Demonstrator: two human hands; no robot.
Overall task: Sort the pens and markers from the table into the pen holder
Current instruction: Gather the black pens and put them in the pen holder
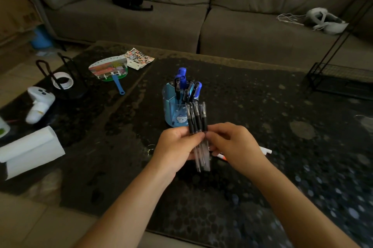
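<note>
A bundle of black-capped pens (198, 126) is clamped between the left hand (177, 146) and right hand (236, 144), just in front of the blue pen holder (171, 106) on the dark worktop (282, 126). No writing is legible; the holder shows a cartoon face.

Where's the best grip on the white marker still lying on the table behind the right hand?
Mid-barrel, pinched from above. The white marker lies flat on the table, its exposed end jutting out past the right hand. The rest is hidden behind that hand, so come in from the right side, once the black pens are put down.
</note>
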